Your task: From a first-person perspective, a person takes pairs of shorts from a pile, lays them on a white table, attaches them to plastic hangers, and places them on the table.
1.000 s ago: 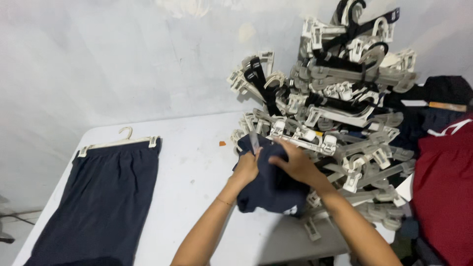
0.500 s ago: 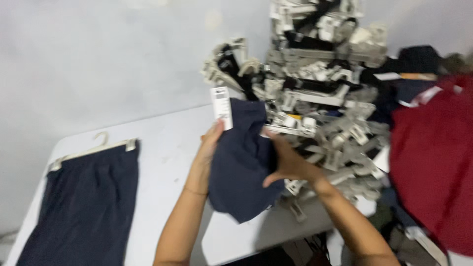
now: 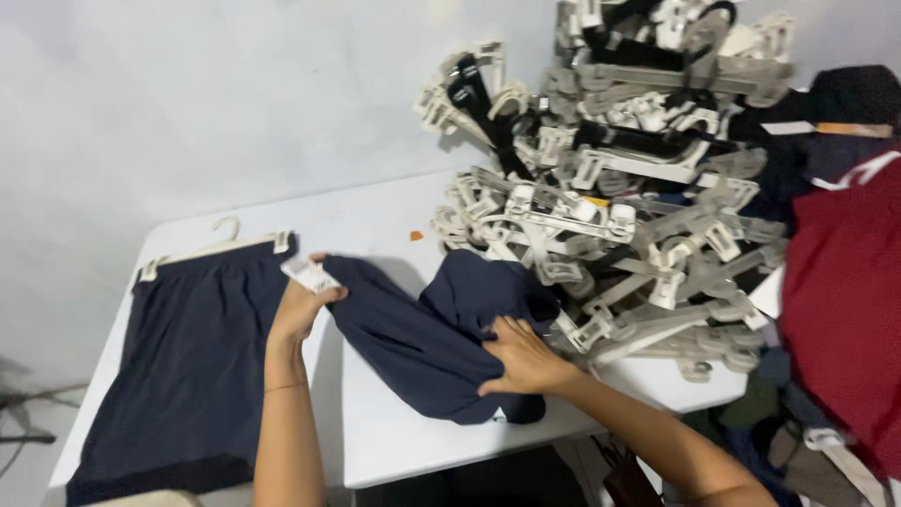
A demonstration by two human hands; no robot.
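Note:
A dark navy garment [image 3: 427,333] lies crumpled across the middle of the white table [image 3: 375,221]. My left hand [image 3: 298,305] grips one end of it, where a white paper tag [image 3: 310,273] sticks out. My right hand [image 3: 524,359] presses and pinches the cloth at its other end, next to the hanger pile. Another pair of navy shorts [image 3: 188,366] lies flat at the table's left, clipped on a white hanger [image 3: 221,242].
A tall heap of white and black plastic clip hangers [image 3: 619,197] fills the table's right side against the white wall. Red cloth [image 3: 845,310] and dark clothes are stacked at the far right. A small orange scrap [image 3: 416,236] lies on the table.
The navy garment has come down from in front of the hangers and is spread out sideways on the table. My left hand moved left with the tagged end; my right hand stayed by the hangers.

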